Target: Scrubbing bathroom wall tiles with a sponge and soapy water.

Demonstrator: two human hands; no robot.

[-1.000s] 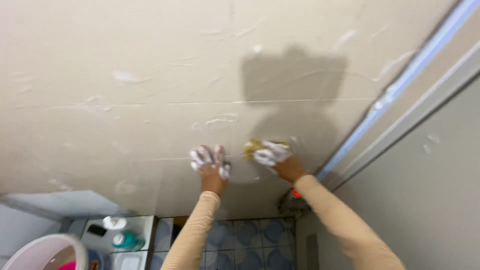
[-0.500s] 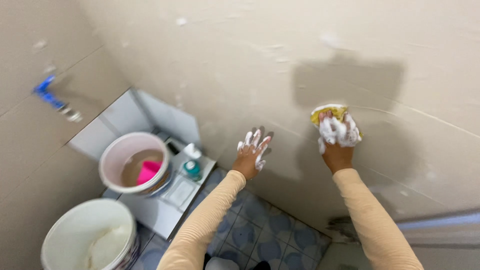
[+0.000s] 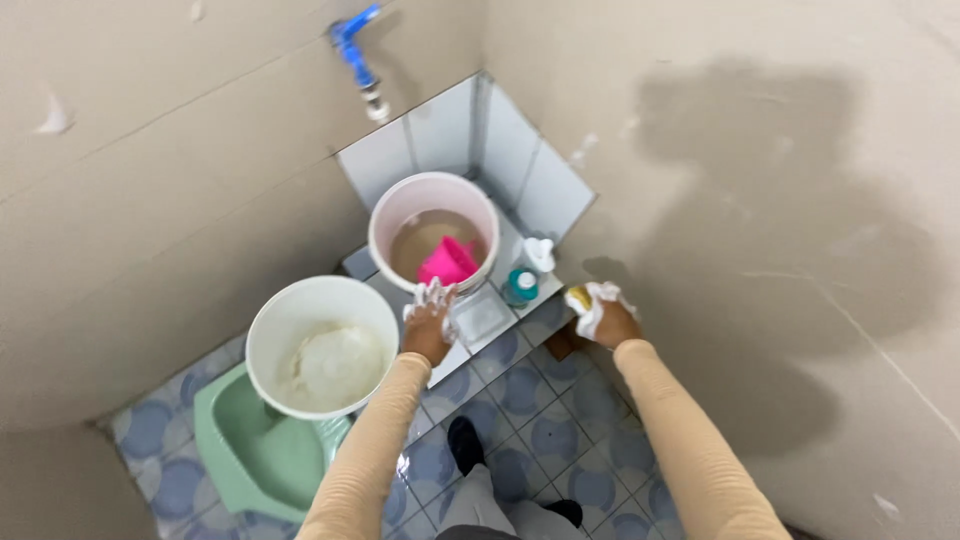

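Nearest the camera, the person's two arms in pale peach sleeves reach down over a floor (image 3: 530,400) of blue-patterned tiles, with dark shoes below them. The left hand (image 3: 430,320) is covered in white foam, its fingers spread and released, gripping nothing; it hovers above the front edge of a low tiled ledge (image 3: 455,352), just at the near rim of the pink bucket. The right hand (image 3: 600,315) is clenched around a yellow sponge (image 3: 578,297), foam covering the fingers; the sponge sits at the foot of the beige wall (image 3: 760,200) on the right, close to the ledge's right corner.

To the left of the left arm stands a white bucket (image 3: 322,345) holding pale, foamy water. It rests over the near end of a green squat toilet pan (image 3: 250,450) set into the floor.

On the ledge, a clear rectangular tray (image 3: 482,313) lies just beside the left hand. Further on, a teal bottle (image 3: 521,284) with a white cap stands near the ledge's right edge, with a small white object (image 3: 540,253) just behind it. The pink bucket (image 3: 433,243) sits towards the back of the ledge, filled with murky water, and a bright pink scoop (image 3: 447,263) rests inside it.

Farthest away, a blue tap (image 3: 355,50) juts from the beige wall above the ledge's tiled back corner.
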